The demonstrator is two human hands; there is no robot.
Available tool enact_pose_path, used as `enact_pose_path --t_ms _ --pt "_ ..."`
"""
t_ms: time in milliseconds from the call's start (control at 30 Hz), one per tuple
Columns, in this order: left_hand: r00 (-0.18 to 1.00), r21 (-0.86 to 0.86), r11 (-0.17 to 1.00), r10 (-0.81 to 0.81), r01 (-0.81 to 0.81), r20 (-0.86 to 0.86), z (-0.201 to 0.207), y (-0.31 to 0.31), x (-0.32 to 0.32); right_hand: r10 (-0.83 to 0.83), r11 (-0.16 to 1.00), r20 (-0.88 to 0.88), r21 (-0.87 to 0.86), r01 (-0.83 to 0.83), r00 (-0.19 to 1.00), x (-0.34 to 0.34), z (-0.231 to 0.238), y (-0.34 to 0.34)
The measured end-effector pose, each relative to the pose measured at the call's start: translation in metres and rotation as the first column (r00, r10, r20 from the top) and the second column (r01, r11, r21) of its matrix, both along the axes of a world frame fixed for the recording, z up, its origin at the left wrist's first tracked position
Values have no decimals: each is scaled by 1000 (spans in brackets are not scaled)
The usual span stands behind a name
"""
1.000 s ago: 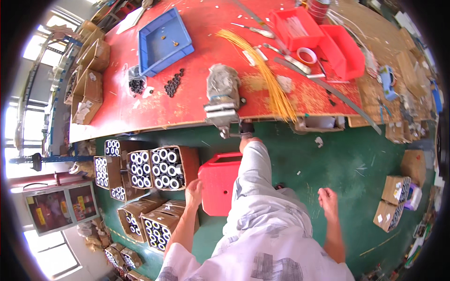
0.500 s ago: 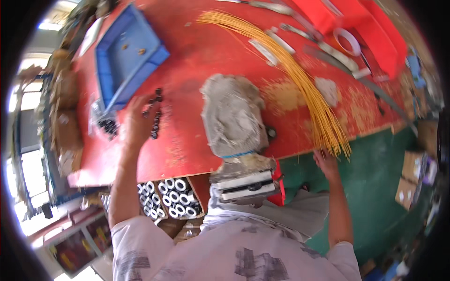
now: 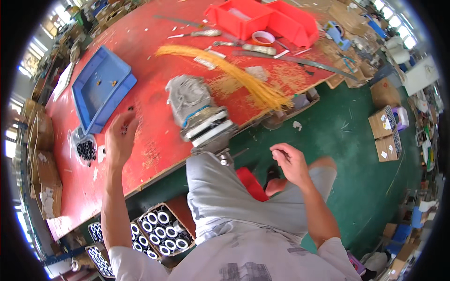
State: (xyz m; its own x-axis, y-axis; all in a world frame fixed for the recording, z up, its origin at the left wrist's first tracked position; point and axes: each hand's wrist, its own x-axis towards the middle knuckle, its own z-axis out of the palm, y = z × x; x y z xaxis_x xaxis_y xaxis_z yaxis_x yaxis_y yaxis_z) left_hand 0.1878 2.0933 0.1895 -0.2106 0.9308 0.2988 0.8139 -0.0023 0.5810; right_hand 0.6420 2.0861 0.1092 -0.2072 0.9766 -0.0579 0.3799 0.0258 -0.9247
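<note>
Over the red worktable [image 3: 154, 136], my left hand [image 3: 121, 138] is lowered beside the blue tray [image 3: 101, 89], its fingers curled inward. Small dark parts [image 3: 124, 128] show between its thumb and fingers; whether they are gripped or lie under it is unclear. My right hand [image 3: 289, 163] hangs over the green floor, right of my knee, thumb and fingers pinched together. Anything in that pinch is too fine to make out. Between the hands stands a bench vise [image 3: 210, 129] with grey cloth [image 3: 187, 96] over its back. Beyond it lies a bundle of yellow wires [image 3: 239, 77], ends over the table's edge.
A clear bag of black parts [image 3: 86, 149] sits near the tray. Red bins [image 3: 248, 21], a tape roll [image 3: 263, 38] and several hand tools are at the back. Below the table edge stand boxes of white-ringed parts [image 3: 164, 232]. Cartons [image 3: 385, 136] stand on the right.
My right hand has left the yellow wires' ends and come nearer to me. My left hand now covers the area where dark parts lay in a row. The view has shifted right.
</note>
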Motion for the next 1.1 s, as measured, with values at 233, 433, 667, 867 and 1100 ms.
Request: enact_pose_path --t_ms 233,433,667,867,1100 --pt "942 -281 953 -15 115 335 -18 -120 103 -93 985 -8 145 93 996 30 18 25" --pt "874 -769 601 470 -216 123 -262 -296 64 -42 997 39 70 39 998 23 -4 42" --pt "-42 -783 588 804 205 593 -418 -422 92 -111 990 60 -84 116 992 18 -9 69" --pt "-201 -825 561 818 68 539 -525 -173 164 -179 976 56 -120 184 982 -1 -17 62" --pt "-106 -800 597 801 60 589 -436 -380 104 -382 919 -4 101 380 924 46 2 97"
